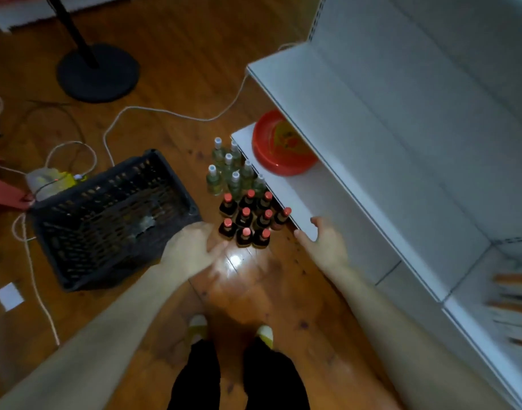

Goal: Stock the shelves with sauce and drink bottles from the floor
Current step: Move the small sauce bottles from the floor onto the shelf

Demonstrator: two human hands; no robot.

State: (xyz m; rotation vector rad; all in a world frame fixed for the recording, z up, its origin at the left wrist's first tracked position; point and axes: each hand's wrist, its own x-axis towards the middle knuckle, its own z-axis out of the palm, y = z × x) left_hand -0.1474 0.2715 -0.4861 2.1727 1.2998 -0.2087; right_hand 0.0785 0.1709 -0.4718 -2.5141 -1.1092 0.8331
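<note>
Red-capped sauce bottles [245, 216] at centre: left grip [191, 247], right grip [324, 244] spread, empty; front row best taken by necks

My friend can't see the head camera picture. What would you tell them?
A person's left hand and right hand reach down, empty, toward dark sauce bottles with red caps on a wooden floor. Clear drink bottles with white caps stand behind them, between a black plastic basket and white metal shelves.

Glossy brown plank floor [180, 39]; black round stand base [97, 73]; white cable [177, 114] over the boards; dim light.
</note>
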